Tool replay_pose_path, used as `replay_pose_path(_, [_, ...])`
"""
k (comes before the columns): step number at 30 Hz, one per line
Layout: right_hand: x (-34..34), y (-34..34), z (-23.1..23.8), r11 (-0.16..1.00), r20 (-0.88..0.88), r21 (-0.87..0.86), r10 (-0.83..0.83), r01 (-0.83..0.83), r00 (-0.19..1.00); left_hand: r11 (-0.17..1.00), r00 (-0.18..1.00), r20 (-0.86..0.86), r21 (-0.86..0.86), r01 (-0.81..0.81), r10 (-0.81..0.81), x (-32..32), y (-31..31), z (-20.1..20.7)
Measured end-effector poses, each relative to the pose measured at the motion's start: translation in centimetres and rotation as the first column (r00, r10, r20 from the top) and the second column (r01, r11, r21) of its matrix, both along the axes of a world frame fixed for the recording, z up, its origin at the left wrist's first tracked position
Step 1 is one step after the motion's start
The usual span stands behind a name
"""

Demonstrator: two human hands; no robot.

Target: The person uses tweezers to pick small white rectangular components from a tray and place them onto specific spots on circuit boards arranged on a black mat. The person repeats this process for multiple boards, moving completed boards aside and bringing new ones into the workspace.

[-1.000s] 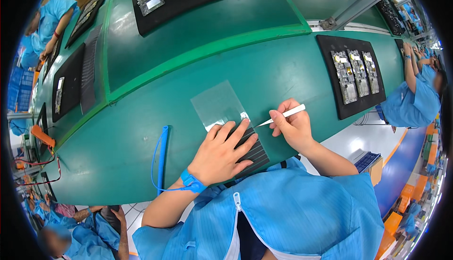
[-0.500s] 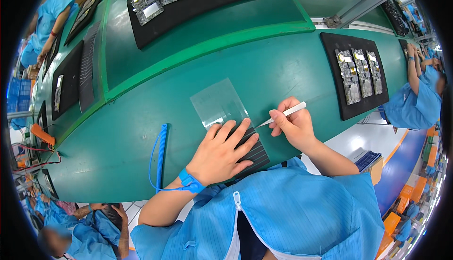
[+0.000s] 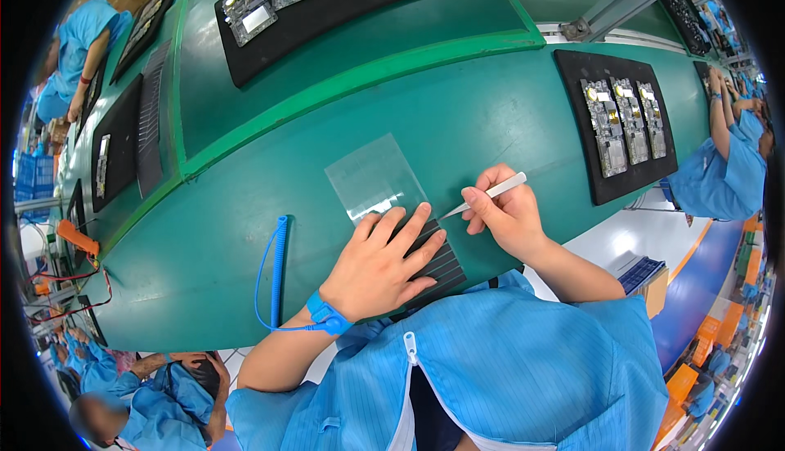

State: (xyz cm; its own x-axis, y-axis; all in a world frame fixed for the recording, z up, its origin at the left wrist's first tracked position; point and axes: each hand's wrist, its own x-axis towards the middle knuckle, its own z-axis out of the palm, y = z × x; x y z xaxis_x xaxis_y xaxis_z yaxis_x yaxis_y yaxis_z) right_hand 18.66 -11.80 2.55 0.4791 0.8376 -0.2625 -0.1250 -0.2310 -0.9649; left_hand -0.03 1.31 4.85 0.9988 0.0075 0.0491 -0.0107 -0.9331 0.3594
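One coiled cord (image 3: 279, 275) lies left of your left hand (image 3: 376, 264), which rests spread on one striped sheet (image 3: 376, 175). Your right hand (image 3: 509, 218), apart, pinches one pair of tweezers (image 3: 509, 183); right of that sit three circuit boards (image 3: 631, 126).

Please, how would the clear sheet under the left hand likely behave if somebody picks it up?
The clear sheet is probably floppy and light, because it looks thin and the green table shows through it. Its shiny glare suggests a smooth, perhaps slippery surface. With the left hand spread over its near part, it would likely resist sliding.
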Motion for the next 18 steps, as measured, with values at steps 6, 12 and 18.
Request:
replay_pose_path(6, [0.3, 0.2, 0.1, 1.000, -0.059, 0.004, 0.022, -0.022, 0.998, 1.000, 1.000, -0.014, 0.015, 0.024, -0.023, 0.2, 0.1, 0.4])
replay_pose_path(12, [1.0, -0.1, -0.5, 0.975, -0.301, 0.145, -0.118, 0.168, 0.946, 0.999, 0.998, -0.047, 0.001, 0.049, -0.049, 0.5, 0.4, 0.8])
replay_pose_path(18, [2.2, 0.2, -1.2, 0.896, -0.482, 0.284, -0.174, 0.341, 0.859, 0.983, 0.978, 0.122, 0.057, -0.177, 0.169, 3.4, 7.8, 1.8])
